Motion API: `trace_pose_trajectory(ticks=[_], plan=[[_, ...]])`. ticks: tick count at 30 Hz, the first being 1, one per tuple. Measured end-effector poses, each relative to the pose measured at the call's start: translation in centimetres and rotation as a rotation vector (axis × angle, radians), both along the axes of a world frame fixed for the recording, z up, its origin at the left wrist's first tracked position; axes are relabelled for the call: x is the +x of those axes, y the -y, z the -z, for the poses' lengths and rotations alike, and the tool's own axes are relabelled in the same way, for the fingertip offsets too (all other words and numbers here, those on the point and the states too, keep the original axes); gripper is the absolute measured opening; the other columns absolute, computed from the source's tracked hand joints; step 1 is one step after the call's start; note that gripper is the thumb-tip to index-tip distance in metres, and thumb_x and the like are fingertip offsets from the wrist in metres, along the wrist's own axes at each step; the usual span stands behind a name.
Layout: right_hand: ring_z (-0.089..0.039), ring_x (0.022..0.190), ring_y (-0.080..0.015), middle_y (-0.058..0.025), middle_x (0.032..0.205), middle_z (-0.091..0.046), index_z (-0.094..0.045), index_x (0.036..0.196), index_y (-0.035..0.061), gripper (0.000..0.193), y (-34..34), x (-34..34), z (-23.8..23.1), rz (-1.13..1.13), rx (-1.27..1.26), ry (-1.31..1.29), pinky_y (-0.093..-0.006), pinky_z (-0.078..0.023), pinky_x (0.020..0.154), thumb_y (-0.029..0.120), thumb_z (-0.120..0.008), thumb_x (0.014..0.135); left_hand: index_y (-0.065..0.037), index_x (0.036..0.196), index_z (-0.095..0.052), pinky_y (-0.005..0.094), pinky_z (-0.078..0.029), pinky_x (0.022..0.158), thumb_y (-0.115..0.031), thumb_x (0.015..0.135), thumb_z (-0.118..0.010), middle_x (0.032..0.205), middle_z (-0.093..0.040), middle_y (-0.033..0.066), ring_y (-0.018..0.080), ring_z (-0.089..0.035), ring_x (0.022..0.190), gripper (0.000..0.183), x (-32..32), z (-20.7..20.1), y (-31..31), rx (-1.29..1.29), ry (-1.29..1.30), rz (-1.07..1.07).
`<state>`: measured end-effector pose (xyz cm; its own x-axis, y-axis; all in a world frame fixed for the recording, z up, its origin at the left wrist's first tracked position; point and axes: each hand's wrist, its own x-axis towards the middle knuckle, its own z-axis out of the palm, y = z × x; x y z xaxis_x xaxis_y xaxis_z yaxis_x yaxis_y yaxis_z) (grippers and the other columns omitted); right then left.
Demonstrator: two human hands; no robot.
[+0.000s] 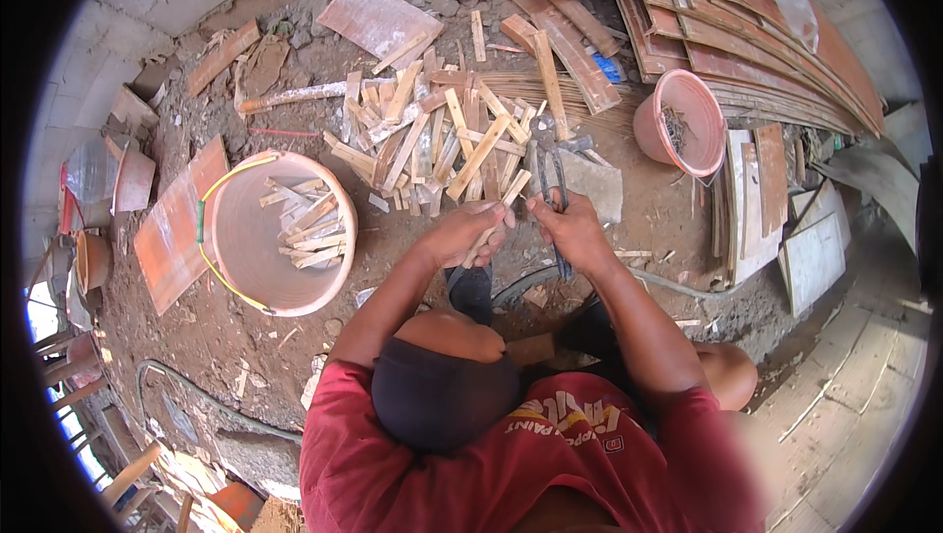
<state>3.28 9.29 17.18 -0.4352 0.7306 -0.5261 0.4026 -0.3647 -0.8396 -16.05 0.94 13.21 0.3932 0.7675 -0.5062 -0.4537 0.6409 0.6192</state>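
My left hand point(475, 234) is closed round a short pale wooden strip point(515, 188), which sticks up past the fingers. Just right of it, my right hand point(574, 230) grips dark metal pincers point(561, 263) with two long arms; parts of the tool show above and below the fist. The two hands are close together but apart. Right in front of them lies a heap of wooden strips point(420, 145), jumbled across each other. To the left, a large pale bucket point(236, 248) with a yellow handle holds several similar strips point(312, 228).
A smaller pink bucket point(648, 125) stands at the right, with thin dark bits inside. Stacked plywood sheets point(776, 42) fill the far right. A flat grey slab point(594, 187) lies beyond my right hand. A reddish board point(177, 224) leans behind the large bucket. A hose point(678, 287) crosses the dirt.
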Motion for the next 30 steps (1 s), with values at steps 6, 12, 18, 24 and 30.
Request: trace_pose_trajectory(ticks=[6, 12, 18, 24, 30], plan=[[-0.048, 0.053, -0.0126, -0.0023, 0.061, -0.053, -0.063, 0.084, -0.0001, 0.034, -0.9, 1.4, -1.1, -0.158, 0.140, 0.164, -0.0312, -0.041, 0.052, 0.032, -0.062, 0.093, -0.005, 0.101, -0.056, 0.0264, -0.038, 0.045, -0.036, 0.103, -0.044, 0.067, -0.049, 0.0038, 0.0126, -0.045, 0.049, 0.033, -0.3, 0.7, 0.0, -0.018, -0.147, 0.026], [-0.051, 0.052, -0.0143, -0.0038, 0.060, -0.054, -0.060, 0.079, -0.0002, 0.035, -3.7, 6.7, -1.4, -0.053, 0.061, 0.189, -0.0316, -0.042, 0.050, 0.032, -0.063, 0.092, -0.004, 0.092, -0.056, 0.0254, -0.037, 0.045, -0.033, 0.102, -0.046, 0.067, -0.048, 0.0030, 0.0112, -0.045, 0.049, 0.032, -2.9, 0.8, -0.2, 0.040, -0.421, -0.122], [-0.050, 0.048, -0.0127, -0.0027, 0.062, -0.053, -0.058, 0.080, 0.0022, 0.032, -10.9, 12.9, -5.9, 0.156, 0.302, 0.378, -0.0295, -0.041, 0.045, 0.032, -0.063, 0.091, 0.002, 0.110, -0.054, 0.0277, -0.047, 0.059, -0.031, 0.097, -0.055, 0.081, -0.057, 0.0081, 0.0158, -0.056, 0.066, 0.035, -4.3, 0.5, -1.9, 0.064, -0.519, -0.315], [-0.045, 0.044, -0.0134, -0.0012, 0.055, -0.046, -0.055, 0.072, 0.0054, 0.038, -18.9, 22.0, -4.8, 0.231, 0.597, 0.711, -0.0314, -0.037, 0.041, 0.036, -0.057, 0.094, 0.005, 0.139, -0.044, 0.0338, -0.034, 0.109, -0.028, 0.095, -0.058, 0.131, -0.056, 0.0237, 0.0315, -0.049, 0.128, 0.056, -7.8, -2.9, -1.8, 0.460, -1.289, -0.529], [-0.046, 0.047, -0.0126, -0.0016, 0.058, -0.048, -0.059, 0.078, 0.0040, 0.031, -8.7, 21.4, -0.5, -0.154, 0.450, 0.653, -0.0311, -0.039, 0.045, 0.031, -0.056, 0.092, 0.002, 0.119, -0.061, 0.0362, -0.049, 0.087, -0.022, 0.091, -0.060, 0.107, -0.069, 0.0198, 0.0293, -0.066, 0.100, 0.037, -20.4, -5.2, 10.3, 0.068, -1.290, -0.764]])
